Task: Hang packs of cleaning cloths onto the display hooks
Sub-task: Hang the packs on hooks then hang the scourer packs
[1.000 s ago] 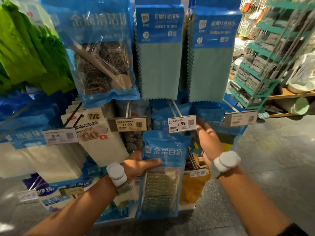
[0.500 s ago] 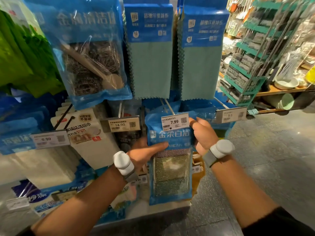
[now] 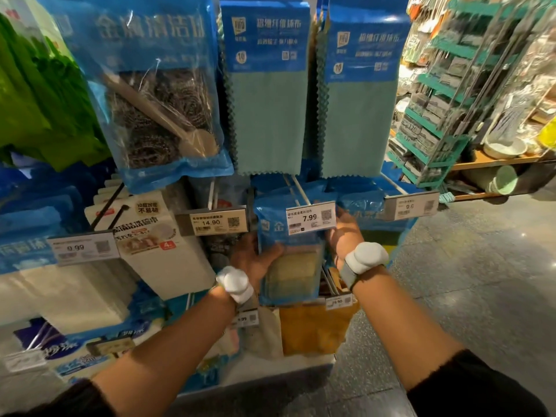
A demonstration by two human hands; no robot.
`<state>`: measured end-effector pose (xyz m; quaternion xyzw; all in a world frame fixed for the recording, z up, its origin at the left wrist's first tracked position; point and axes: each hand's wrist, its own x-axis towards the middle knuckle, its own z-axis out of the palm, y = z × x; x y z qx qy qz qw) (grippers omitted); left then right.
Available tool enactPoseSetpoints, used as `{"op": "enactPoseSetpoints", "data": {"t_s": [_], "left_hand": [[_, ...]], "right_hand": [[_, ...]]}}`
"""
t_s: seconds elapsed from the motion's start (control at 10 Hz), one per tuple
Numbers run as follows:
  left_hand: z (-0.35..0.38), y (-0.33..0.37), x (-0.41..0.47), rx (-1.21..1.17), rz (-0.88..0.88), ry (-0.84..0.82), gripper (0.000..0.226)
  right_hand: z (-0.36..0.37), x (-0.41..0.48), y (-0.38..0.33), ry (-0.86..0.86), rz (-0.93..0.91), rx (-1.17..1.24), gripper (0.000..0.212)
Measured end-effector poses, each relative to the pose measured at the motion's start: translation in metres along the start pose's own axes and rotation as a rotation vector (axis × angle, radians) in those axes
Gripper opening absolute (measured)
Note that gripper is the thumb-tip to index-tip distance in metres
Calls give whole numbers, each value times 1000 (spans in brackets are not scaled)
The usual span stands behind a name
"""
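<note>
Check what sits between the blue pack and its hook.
The 7.99 price tag at the hook's tip covers the blue pack's top; left hand and right hand hold it below.

The display rack [image 3: 210, 188] carries its goods on metal hooks [image 3: 296, 188] tipped with price tags. On the top row hang a blue pack of steel scourers [image 3: 162, 94] and two packs of teal cloths [image 3: 266, 85], side by side. Below, white sponge packs [image 3: 159, 236] hang at the left behind a 9.99 tag [image 3: 81, 248]; a blue cloth pack [image 3: 288, 254] sits at the hook with the 7.99 tag [image 3: 311, 217]. Yellow packs [image 3: 313, 329] hang lowest, above the grey speckled floor [image 3: 451, 266].
</note>
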<state>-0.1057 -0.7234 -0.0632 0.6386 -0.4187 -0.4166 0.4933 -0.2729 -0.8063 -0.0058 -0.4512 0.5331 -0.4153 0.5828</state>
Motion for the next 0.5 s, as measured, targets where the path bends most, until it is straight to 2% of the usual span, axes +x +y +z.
{"op": "enactPoseSetpoints", "data": {"t_s": [0.1, 0.2, 0.3, 0.4, 0.5], "left_hand": [[2, 6, 30, 149, 52, 55, 68], [4, 9, 53, 198, 33, 42, 77], [9, 13, 68, 271, 17, 40, 56], [11, 11, 70, 308, 6, 69, 50], [7, 11, 66, 338, -41, 58, 52]], "right_hand": [[1, 0, 10, 4, 7, -146, 25], [-3, 1, 20, -8, 56, -184, 32], [-9, 1, 28, -26, 100, -94, 17], [-20, 0, 50, 18, 161, -138, 5], [-30, -4, 60, 59, 191, -113, 9]]}}
